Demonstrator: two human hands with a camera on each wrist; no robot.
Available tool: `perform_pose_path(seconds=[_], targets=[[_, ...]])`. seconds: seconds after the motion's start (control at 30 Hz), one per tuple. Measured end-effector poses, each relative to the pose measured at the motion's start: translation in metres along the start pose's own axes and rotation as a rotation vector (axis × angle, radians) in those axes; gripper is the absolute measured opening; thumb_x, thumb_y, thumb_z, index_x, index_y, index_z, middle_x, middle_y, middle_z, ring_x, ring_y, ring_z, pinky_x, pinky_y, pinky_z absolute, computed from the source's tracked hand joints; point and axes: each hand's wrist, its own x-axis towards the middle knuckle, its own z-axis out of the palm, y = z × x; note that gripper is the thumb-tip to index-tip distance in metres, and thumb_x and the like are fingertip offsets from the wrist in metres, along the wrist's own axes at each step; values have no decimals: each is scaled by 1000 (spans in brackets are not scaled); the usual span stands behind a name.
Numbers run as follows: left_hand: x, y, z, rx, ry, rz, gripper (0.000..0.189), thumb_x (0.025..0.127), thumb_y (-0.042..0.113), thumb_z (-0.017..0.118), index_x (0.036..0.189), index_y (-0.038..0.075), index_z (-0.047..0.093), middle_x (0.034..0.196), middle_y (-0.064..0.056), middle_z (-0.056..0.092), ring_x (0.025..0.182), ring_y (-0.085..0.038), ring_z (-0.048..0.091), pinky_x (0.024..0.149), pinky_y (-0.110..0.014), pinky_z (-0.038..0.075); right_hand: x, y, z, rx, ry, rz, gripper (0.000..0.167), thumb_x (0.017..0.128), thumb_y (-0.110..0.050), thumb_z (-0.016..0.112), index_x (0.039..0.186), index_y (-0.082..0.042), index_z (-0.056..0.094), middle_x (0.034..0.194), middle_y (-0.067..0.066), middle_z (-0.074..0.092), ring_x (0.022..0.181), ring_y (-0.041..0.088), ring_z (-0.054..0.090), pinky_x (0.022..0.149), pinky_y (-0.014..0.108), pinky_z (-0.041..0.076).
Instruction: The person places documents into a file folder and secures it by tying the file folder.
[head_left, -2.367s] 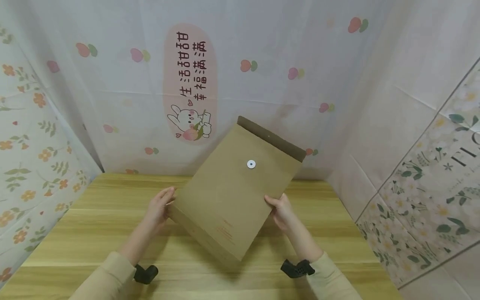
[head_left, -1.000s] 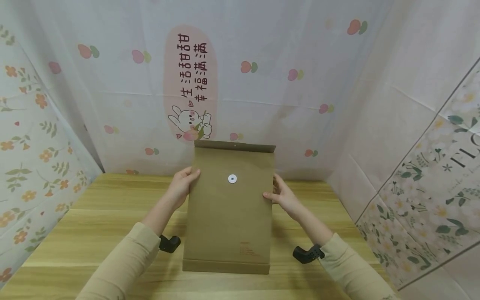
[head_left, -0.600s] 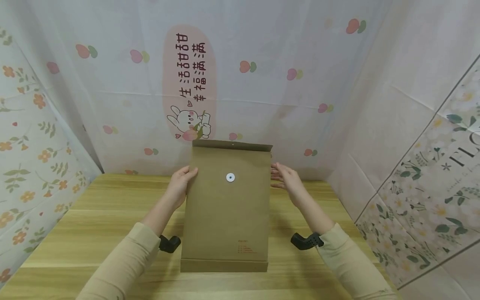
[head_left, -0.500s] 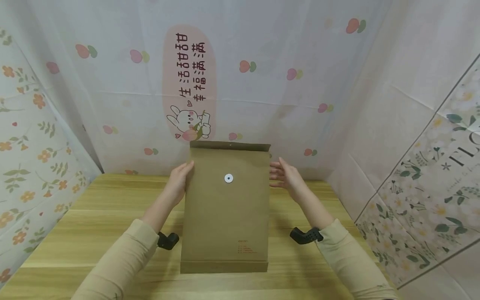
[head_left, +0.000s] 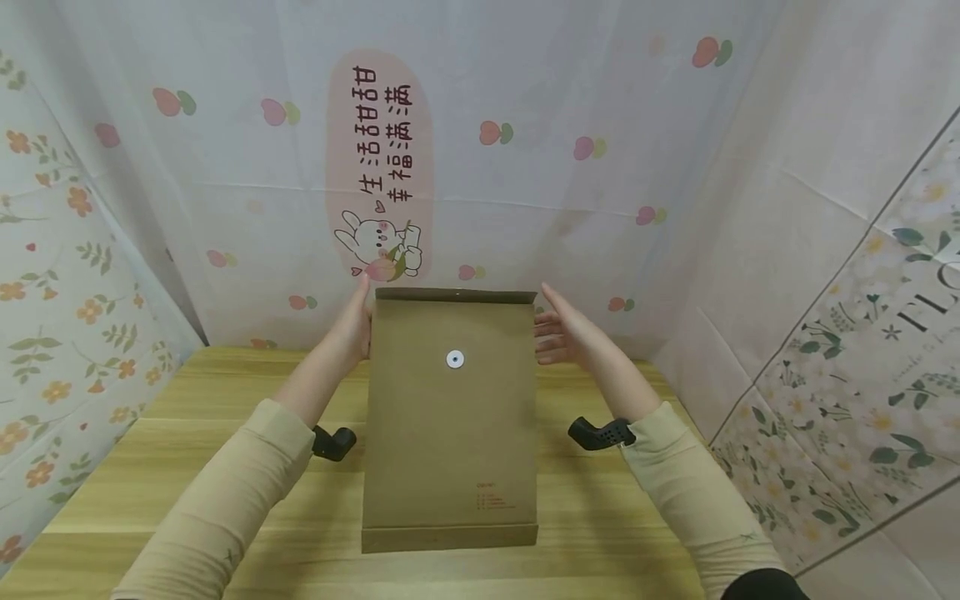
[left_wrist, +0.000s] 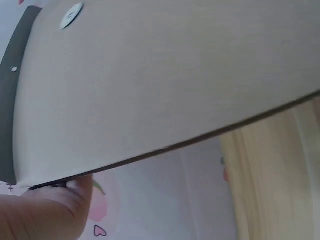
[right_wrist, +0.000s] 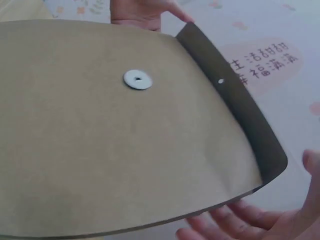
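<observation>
A brown kraft document envelope [head_left: 450, 433] stands tilted up in front of me, its flap [head_left: 483, 297] unfastened along the top edge. A white button disc [head_left: 455, 359] sits in its upper part, and small red print is at the lower right. My left hand [head_left: 350, 329] touches the left edge, thumb straight up and the other fingers mostly hidden behind. At the right edge, my right hand [head_left: 577, 333] has its thumb raised and its straight fingers reaching to the back. In the right wrist view, these fingertips [right_wrist: 220, 222] lie under the envelope's edge.
The wood-grain table [head_left: 202, 467] spreads beneath the envelope. A white patterned curtain [head_left: 495, 192] hangs behind it, and floral cloths [head_left: 67, 333] flank both sides. Black camera mounts [head_left: 333, 443] are worn on both wrists.
The envelope has turned from slanted to straight, facing me. Both hands have slid upward along its sides. Their thumbs have lifted off its front and now point up.
</observation>
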Motion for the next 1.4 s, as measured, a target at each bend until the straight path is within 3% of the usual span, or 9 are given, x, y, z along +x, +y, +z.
perform_pose_path(seconds=[0.2, 0.27, 0.33, 0.43, 0.57, 0.7, 0.93, 1.17, 1.4], targets=[[3, 6, 1, 18, 1, -18, 83, 97, 54, 34, 151, 18, -17, 159, -10, -10, 144, -31, -1, 111, -58, 4, 1, -10, 6, -22, 13, 51, 89, 92, -61, 45, 149, 3, 19, 151, 27, 23, 128, 45, 39, 98, 52, 42], [3, 5, 0, 26, -10, -12, 80, 98, 45, 36, 152, 12, -13, 159, -13, -5, 143, -32, 4, 112, -55, 8, 1, -10, 6, -37, 18, 49, 87, 93, -59, 45, 149, 3, 20, 150, 27, 25, 127, 44, 40, 98, 52, 42], [4, 3, -1, 48, -21, -6, 71, 99, 39, 35, 151, 6, 1, 156, -16, 10, 140, -32, 17, 111, -52, 17, 1, -10, 6, -39, 16, 45, 89, 93, -63, 41, 149, 3, 20, 150, 26, 26, 127, 44, 40, 98, 52, 42], [4, 1, -3, 78, -42, 17, 46, 101, 33, 34, 137, 6, 29, 135, -15, 39, 121, -29, 41, 103, -45, 31, 1, -10, 5, -31, 10, 38, 93, 91, -68, 36, 149, 3, 21, 149, 26, 28, 127, 45, 40, 98, 53, 41], [3, -1, -7, 121, -58, 49, 27, 103, 31, 35, 119, 9, 41, 114, -6, 50, 102, -19, 52, 94, -39, 38, 3, -9, 6, -17, 39, 40, 90, 92, -64, 41, 149, 3, 20, 148, 27, 30, 126, 45, 42, 98, 53, 42], [3, -2, -8, 150, -73, 82, 27, 103, 28, 37, 117, 6, 44, 109, -4, 54, 97, -17, 57, 94, -38, 41, 4, -7, 10, -13, 88, 30, 84, 92, -55, 52, 149, -1, 24, 143, 25, 39, 119, 41, 51, 93, 50, 47], [3, -6, -10, 164, -88, 121, 18, 103, 21, 42, 108, 4, 46, 103, -2, 56, 92, -14, 58, 87, -33, 46, 4, 1, 12, -36, 97, -42, 69, 97, -41, 54, 148, 0, 29, 135, 27, 46, 113, 40, 56, 89, 48, 50], [4, -11, -10, 191, -62, 150, 14, 102, 17, 45, 106, 3, 48, 96, 0, 60, 86, -13, 60, 79, -28, 50, 8, 10, 16, -39, 159, -99, 50, 98, -33, 56, 131, 4, 48, 131, 22, 50, 107, 35, 60, 83, 42, 53], [3, -14, -8, 200, -35, 179, 11, 102, 10, 44, 98, 0, 47, 87, 2, 61, 78, -10, 59, 74, -25, 50, 10, 18, 21, -26, 228, -166, 21, 96, -17, 60, 105, 1, 53, 88, 5, 63, 76, 14, 58, 66, 29, 53]])
